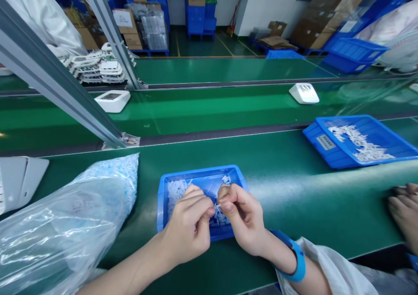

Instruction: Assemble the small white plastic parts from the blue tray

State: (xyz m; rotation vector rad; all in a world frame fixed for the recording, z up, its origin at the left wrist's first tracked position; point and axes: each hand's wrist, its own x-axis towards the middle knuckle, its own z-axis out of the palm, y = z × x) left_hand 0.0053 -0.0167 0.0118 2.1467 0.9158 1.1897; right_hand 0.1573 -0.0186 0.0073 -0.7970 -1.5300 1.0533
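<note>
Over a small blue tray point(202, 171), my left hand point(188, 225) and my right hand point(244, 222) meet with their fingertips pinched together. Between them is a small white plastic piece point(217, 207), mostly covered by the fingers. Both hands are closed and appear to grip it from opposite sides. Translucent white bits point(175, 192) fill the tray's left side. Thin white pieces point(226, 179) lie in its right part, and more show under my fingers. A blue band point(298, 262) circles my right wrist.
A clear plastic bag point(81, 212) of pale blue and white pieces lies left. At right stand a larger blue bin point(329, 155) with white parts and another person's hand point(406, 214). White devices point(304, 93) sit on the green belt point(209, 107) beyond a slanted metal post point(65, 77).
</note>
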